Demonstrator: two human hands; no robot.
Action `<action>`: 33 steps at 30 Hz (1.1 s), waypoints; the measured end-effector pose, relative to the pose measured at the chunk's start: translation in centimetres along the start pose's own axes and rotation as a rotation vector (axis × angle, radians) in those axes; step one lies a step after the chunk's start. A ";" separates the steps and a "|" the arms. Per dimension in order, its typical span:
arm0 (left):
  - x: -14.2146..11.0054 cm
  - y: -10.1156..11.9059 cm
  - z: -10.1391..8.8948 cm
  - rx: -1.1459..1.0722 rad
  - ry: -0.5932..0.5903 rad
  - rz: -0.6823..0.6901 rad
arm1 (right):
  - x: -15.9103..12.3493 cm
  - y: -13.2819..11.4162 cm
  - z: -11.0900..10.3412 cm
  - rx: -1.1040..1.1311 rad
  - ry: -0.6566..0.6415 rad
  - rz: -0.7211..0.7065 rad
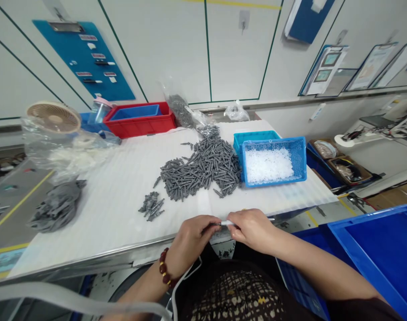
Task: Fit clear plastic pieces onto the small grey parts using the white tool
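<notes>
My left hand (195, 232) and my right hand (252, 227) meet in front of me at the table's front edge, both closed. In my right hand is a slim white pen-like tool (227, 223), lying nearly level, its thin end sticking out past the hand. My left thumb and fingers pinch a small dark grey part at the tool's left end; most of it is hidden. Beyond the hands lies a big heap of grey ribbed plastic parts (203, 167), with a smaller pile (151, 206) nearer on the left. A tilted blue bin (300, 160) holds many small white rings (269, 165).
A teal bin (238, 139) stands behind the blue one. At the back are a red bin (139, 127) and a bag of grey parts (180, 109). A fan (54, 117), clear plastic bags and a grey crumpled bundle (58, 207) lie left. Blue crates (374, 249) stand right.
</notes>
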State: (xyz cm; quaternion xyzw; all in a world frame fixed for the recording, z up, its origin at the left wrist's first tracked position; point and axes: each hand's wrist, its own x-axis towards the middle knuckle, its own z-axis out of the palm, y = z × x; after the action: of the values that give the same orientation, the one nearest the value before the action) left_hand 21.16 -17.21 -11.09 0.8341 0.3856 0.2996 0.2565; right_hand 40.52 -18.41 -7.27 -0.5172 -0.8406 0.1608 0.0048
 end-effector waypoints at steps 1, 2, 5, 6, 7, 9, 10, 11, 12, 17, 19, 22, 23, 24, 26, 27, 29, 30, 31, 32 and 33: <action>0.0 0.0 0.0 0.001 0.000 0.000 | 0.0 0.0 0.1 0.004 0.014 0.004; -0.1 0.0 0.0 0.002 -0.003 0.000 | 0.0 0.1 0.3 0.010 0.031 0.009; 0.0 0.2 -0.1 -0.008 -0.014 0.007 | -0.1 0.5 0.5 0.031 0.064 0.020; 0.1 0.2 -0.2 -0.013 -0.012 0.011 | -0.1 0.6 0.5 0.040 0.063 0.017; 0.1 0.2 -0.3 -0.020 -0.009 0.014 | -0.1 0.7 0.5 0.052 0.055 0.004; 0.2 0.3 -0.4 -0.038 -0.015 0.018 | -0.2 0.8 0.2 0.077 0.030 -0.039; 0.2 0.3 -0.5 -0.046 -0.020 0.017 | -0.2 0.8 0.1 0.086 0.014 -0.058; 0.2 0.2 -0.6 -0.054 -0.028 0.013 | -0.2 0.8 0.0 0.089 -0.003 -0.069; 0.2 0.2 -0.6 -0.061 -0.037 0.007 | -0.2 0.8 -0.1 0.089 -0.019 -0.073; 0.0 0.2 -0.8 -0.095 -0.067 -0.030 | -0.1 0.7 0.2 0.055 -0.036 -0.047; 0.0 0.2 -0.8 -0.105 -0.079 -0.041 | -0.1 0.8 0.5 0.049 -0.005 -0.051; -0.1 0.3 -0.7 -0.113 -0.096 -0.047 | -0.1 0.9 1.0 0.037 0.040 -0.051; -0.1 0.4 -0.7 -0.118 -0.099 -0.044 | -0.1 0.9 1.1 0.034 0.051 -0.049; -0.1 0.4 -0.7 -0.122 -0.102 -0.040 | -0.1 0.9 1.2 0.032 0.062 -0.047; -0.1 0.5 -0.6 -0.131 -0.097 -0.038 | -0.1 0.9 1.2 0.029 0.078 -0.033; -0.1 0.5 -0.6 -0.134 -0.091 -0.037 | -0.1 0.9 1.3 0.027 0.084 -0.024; -0.2 0.5 -0.6 -0.134 -0.079 -0.035 | 0.0 0.8 1.3 0.023 0.085 -0.009; -0.2 0.5 -0.5 -0.133 -0.073 -0.036 | 0.0 0.8 1.3 0.022 0.084 -0.005; -0.2 0.4 -0.5 -0.131 -0.065 -0.036 | 0.1 0.7 1.3 0.020 0.083 -0.002; -0.2 0.4 -0.5 -0.129 -0.059 -0.037 | 0.2 0.7 1.4 0.017 0.084 0.003; -0.2 0.4 -0.5 -0.128 -0.055 -0.040 | 0.2 0.7 1.5 0.010 0.088 0.013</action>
State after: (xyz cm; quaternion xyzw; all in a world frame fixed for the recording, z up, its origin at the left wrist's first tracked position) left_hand 20.88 -17.52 -10.55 0.8161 0.3752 0.2951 0.3257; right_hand 40.76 -18.32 -8.90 -0.5290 -0.8355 0.1420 0.0431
